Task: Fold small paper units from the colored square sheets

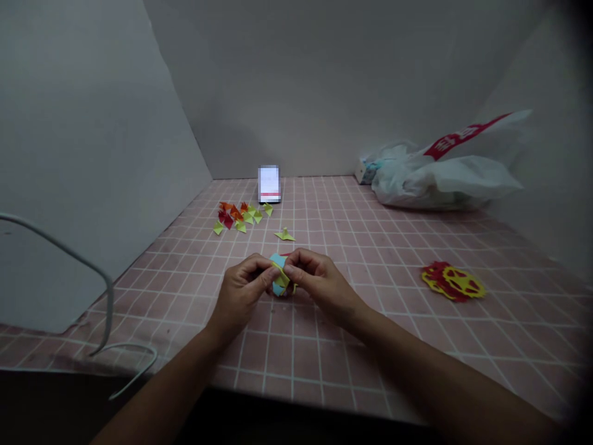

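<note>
Both hands on folded paper, near edge of table point(343, 371).
Left hand point(241, 287) and right hand point(319, 281) each pinch the yellow paper point(281, 278) between thumb and fingers; blue paper point(278, 289) lies against it (small yellow bird point(285, 235) just beyond).

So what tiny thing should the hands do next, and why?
Maybe the right hand should gently squeeze the yellow paper while the left hand steadies it. Both hands' fingertips are already at it, and the small yellow pieces farther back look folded. Its creases are too small to see.
</note>
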A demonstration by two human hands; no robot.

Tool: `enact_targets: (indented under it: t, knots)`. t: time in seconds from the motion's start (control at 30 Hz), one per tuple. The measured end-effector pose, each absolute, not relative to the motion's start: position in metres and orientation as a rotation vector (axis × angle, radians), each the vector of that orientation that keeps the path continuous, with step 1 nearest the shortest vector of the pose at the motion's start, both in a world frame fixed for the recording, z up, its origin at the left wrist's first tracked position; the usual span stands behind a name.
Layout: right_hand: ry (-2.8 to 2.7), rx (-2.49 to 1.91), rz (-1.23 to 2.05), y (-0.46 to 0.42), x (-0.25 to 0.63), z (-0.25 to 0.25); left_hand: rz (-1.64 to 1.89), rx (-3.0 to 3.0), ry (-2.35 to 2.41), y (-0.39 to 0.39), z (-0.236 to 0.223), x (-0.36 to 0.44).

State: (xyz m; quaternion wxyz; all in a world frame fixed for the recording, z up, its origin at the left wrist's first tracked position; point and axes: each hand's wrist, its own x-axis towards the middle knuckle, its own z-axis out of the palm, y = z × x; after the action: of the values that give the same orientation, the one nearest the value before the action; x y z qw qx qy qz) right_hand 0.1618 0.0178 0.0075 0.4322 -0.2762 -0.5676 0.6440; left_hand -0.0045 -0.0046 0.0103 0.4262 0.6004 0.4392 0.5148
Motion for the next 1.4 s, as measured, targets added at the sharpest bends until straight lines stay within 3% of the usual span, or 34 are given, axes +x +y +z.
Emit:
enact_targets:
  t: [0.6,1.13,1.4]
  knots:
    - [-1.609,-0.712,1.506,0.013,0.160,0.007,1.298,1.371,1.118,-0.006,0.013,-0.004]
    - [-1.794,-0.919,1.078,0.007,0.159,0.014,1.225,1.429,1.127,-0.005,0.012,-0.006]
    - [-1.759,-0.881,1.181,0.009,0.160,0.009,1.189,1.280,1.063,-0.002,0.005,-0.007]
